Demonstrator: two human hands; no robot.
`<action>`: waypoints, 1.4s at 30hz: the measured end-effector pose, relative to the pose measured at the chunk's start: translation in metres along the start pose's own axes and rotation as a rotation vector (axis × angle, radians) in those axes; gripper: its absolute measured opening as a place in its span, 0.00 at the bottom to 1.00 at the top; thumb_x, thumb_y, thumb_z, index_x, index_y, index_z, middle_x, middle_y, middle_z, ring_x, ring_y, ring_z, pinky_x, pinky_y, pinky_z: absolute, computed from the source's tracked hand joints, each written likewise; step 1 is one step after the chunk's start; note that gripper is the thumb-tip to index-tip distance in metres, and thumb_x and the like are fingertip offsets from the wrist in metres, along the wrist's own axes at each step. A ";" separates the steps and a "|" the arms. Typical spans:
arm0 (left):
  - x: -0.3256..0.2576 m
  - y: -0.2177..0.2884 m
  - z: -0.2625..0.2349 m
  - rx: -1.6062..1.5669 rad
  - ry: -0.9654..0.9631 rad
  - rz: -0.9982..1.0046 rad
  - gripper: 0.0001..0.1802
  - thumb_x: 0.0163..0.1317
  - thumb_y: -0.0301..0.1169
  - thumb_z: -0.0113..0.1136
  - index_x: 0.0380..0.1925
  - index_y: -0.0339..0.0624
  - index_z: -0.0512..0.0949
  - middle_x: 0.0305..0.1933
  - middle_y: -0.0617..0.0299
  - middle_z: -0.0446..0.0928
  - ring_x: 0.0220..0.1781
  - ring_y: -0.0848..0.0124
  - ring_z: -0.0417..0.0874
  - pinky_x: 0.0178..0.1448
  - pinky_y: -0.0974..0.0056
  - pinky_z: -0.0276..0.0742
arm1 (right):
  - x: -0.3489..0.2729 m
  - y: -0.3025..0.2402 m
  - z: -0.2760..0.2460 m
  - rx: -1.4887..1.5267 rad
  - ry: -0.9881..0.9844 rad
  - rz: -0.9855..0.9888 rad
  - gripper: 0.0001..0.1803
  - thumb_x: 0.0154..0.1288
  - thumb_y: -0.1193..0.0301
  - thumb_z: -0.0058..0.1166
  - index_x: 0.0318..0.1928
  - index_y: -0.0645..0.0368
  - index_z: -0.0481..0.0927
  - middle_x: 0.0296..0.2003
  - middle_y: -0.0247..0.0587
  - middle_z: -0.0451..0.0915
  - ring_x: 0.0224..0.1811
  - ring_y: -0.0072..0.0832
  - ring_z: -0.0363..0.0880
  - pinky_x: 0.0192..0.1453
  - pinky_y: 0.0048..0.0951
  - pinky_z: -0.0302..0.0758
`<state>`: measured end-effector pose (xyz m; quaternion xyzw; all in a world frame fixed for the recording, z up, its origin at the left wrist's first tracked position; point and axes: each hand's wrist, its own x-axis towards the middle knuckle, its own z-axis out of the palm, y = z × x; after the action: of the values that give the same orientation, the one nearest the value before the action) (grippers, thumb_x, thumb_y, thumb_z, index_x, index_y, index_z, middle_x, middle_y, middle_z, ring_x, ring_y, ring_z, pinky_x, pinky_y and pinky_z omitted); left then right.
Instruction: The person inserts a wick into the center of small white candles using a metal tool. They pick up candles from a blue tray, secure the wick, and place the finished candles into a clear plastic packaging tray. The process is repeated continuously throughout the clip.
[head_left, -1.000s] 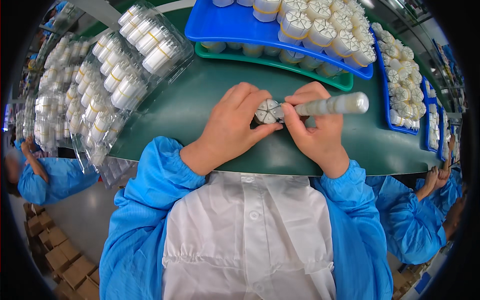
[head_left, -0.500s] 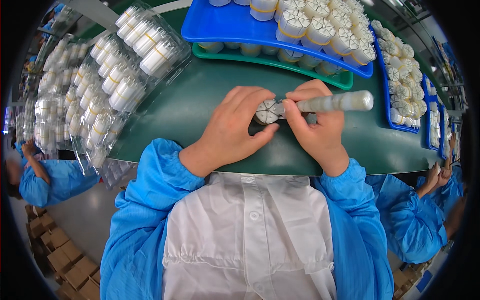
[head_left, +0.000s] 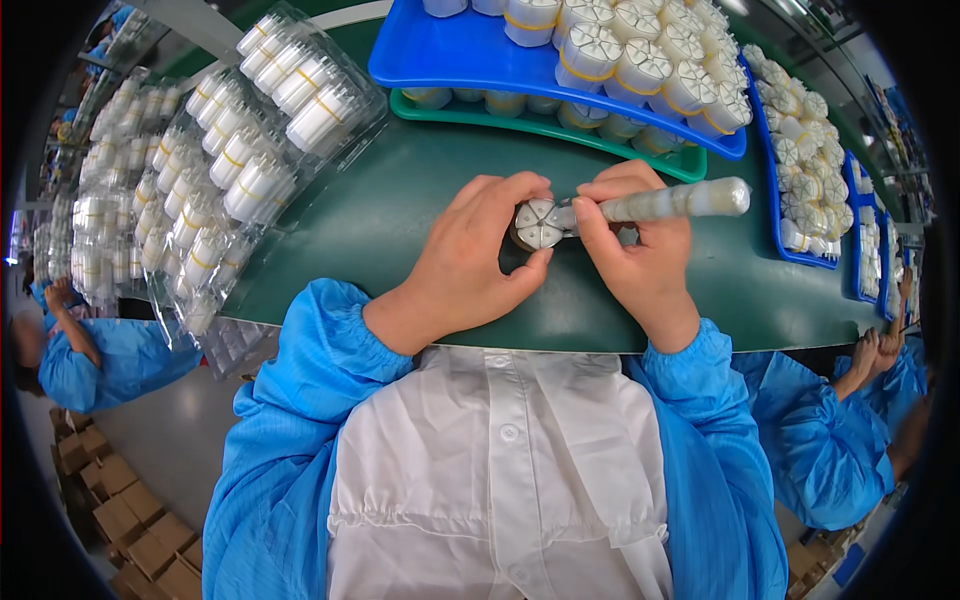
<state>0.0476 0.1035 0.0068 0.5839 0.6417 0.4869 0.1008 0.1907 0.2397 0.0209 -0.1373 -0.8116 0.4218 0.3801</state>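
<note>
My left hand curls round a short cylindrical bundle of white wedge-shaped pieces, with thumb and forefinger on either side. The bundle's round end faces up and shows dividing lines between the wedges. In my right hand is a pen-like tool with a thick, whitish wrapped handle, gripped between thumb and fingers. Its handle points to the right, and its tip end lies at the right edge of the bundle. The exact shape of the tip is hidden by my fingers.
A blue tray of similar banded bundles sits on a green tray at the far side of the green table. Clear plastic packs of banded bundles stand left. More blue trays line the right. People in blue sleeves work on both sides.
Both hands, the bundle and the tool have shifted very slightly. The bundle's top now shows more fully between my fingers. My grip on both things stays the same.
</note>
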 end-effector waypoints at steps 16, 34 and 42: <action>0.002 0.002 -0.001 -0.023 -0.071 -0.016 0.34 0.49 0.24 0.74 0.59 0.39 0.73 0.54 0.52 0.79 0.55 0.54 0.80 0.56 0.55 0.78 | 0.000 0.000 -0.002 0.024 -0.005 -0.002 0.06 0.62 0.81 0.67 0.39 0.62 0.84 0.37 0.39 0.80 0.27 0.18 0.77 0.27 0.21 0.71; 0.003 -0.002 -0.002 -0.047 -0.115 0.034 0.39 0.53 0.26 0.76 0.65 0.39 0.69 0.55 0.52 0.80 0.56 0.52 0.81 0.59 0.54 0.78 | 0.003 0.002 -0.005 0.035 0.000 0.000 0.06 0.62 0.80 0.66 0.39 0.62 0.83 0.35 0.39 0.81 0.28 0.19 0.78 0.28 0.21 0.73; 0.003 -0.004 -0.001 -0.024 -0.126 0.119 0.38 0.55 0.26 0.74 0.66 0.39 0.68 0.60 0.48 0.77 0.60 0.47 0.79 0.62 0.51 0.76 | 0.001 0.003 -0.002 0.000 -0.020 -0.047 0.07 0.62 0.80 0.66 0.40 0.62 0.82 0.36 0.38 0.80 0.26 0.19 0.77 0.27 0.22 0.71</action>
<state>0.0434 0.1062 0.0058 0.6494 0.5922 0.4620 0.1188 0.1918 0.2433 0.0196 -0.1140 -0.8184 0.4139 0.3820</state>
